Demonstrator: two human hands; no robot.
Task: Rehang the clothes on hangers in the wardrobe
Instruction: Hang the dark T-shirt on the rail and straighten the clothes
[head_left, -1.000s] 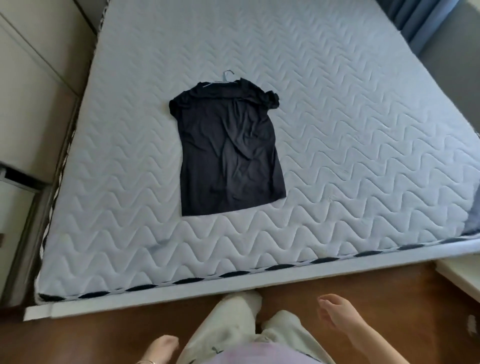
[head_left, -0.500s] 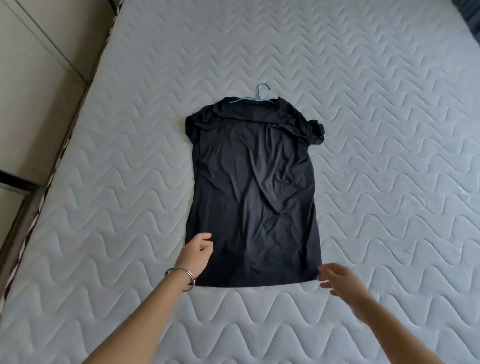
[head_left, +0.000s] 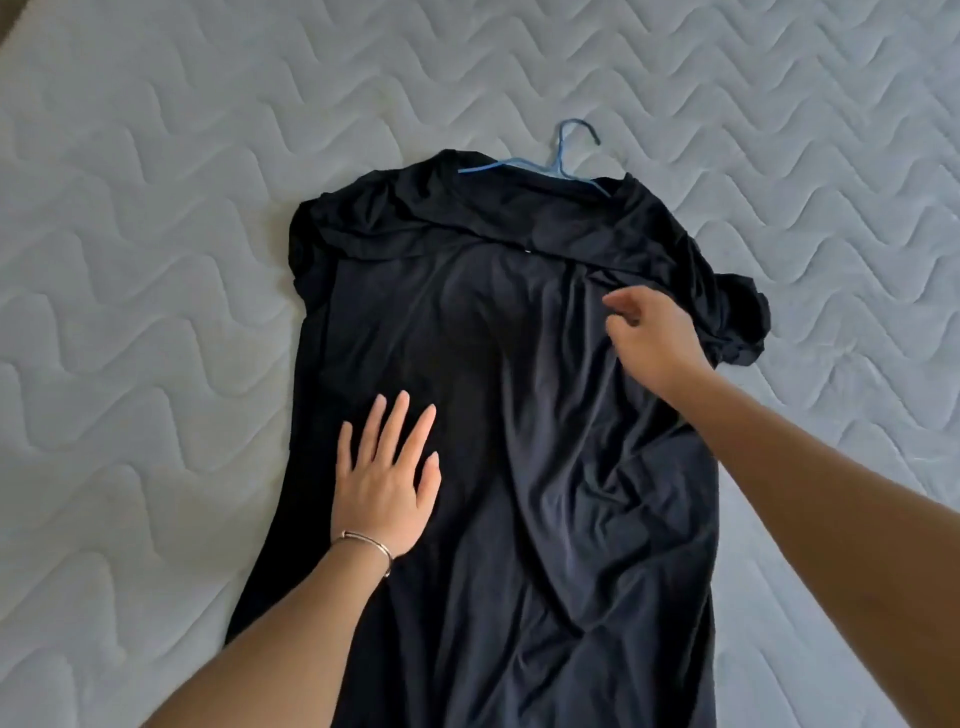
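A black short-sleeved T-shirt (head_left: 498, 395) lies flat on the mattress, its neck pointing away from me. A thin blue hanger (head_left: 558, 166) sits in the neck opening, with its hook and shoulders showing and the rest hidden by cloth. My left hand (head_left: 387, 478), with a thin bracelet on the wrist, lies flat on the shirt's left half with fingers spread. My right hand (head_left: 652, 340) hovers over the shirt's upper right, near the bunched right sleeve, fingers loosely curled and holding nothing.
The white quilted mattress (head_left: 156, 260) with a wavy stitch pattern fills the whole view around the shirt. A sliver of darker surface shows past its edge at the top left corner.
I have leaned in much closer over the bed. My left hand moved from the hem up onto the shirt's left half. My right hand moved from the hem corner up toward the right sleeve.
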